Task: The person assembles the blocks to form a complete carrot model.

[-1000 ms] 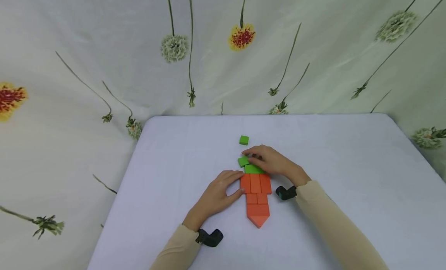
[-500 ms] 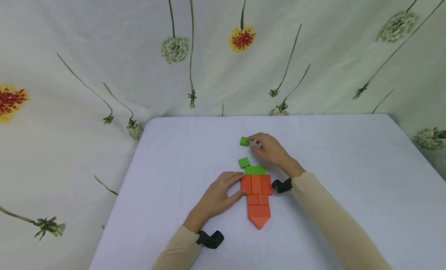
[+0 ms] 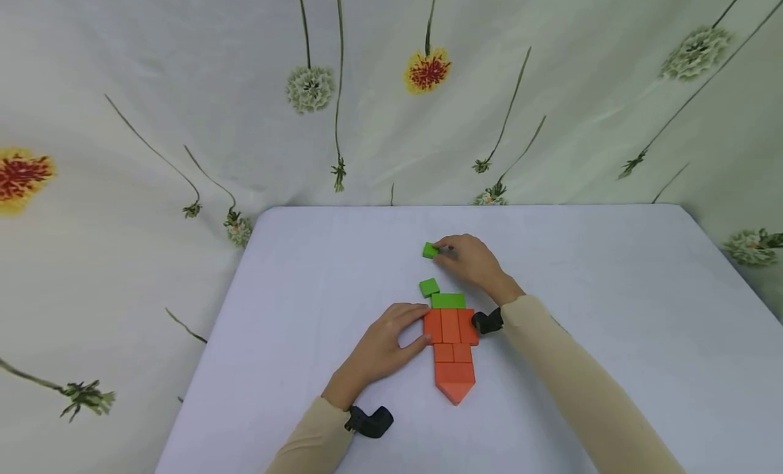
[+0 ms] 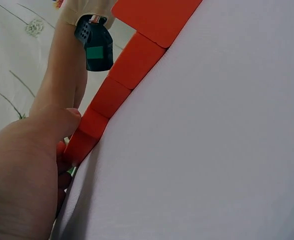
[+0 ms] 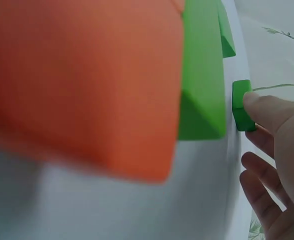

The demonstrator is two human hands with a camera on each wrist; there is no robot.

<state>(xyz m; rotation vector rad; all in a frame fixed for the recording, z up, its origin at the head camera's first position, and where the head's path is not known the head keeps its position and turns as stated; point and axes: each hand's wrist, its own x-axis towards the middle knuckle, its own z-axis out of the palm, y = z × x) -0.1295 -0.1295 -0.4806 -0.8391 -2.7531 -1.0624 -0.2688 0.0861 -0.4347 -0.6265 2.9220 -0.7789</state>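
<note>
My right hand pinches a small green block at the far part of the layout; the right wrist view shows the thumb on the block and the other fingers loosely bent behind. Nearer lies another small green block, tilted against the corner of a long green block. Below that, orange blocks join in a flat shape narrowing to a pointed orange piece. My left hand rests along the left side of the orange blocks, thumb and index spread, fingertips at their edge.
A white-covered table bears everything. Behind and beside it hangs a flower-print cloth. Each wrist carries a black camera; the right one overlaps the orange blocks' right edge in the head view.
My right hand has moved from the green blocks by the orange shape up to the farther small green block, which its fingers now pinch. My left hand stays put.
</note>
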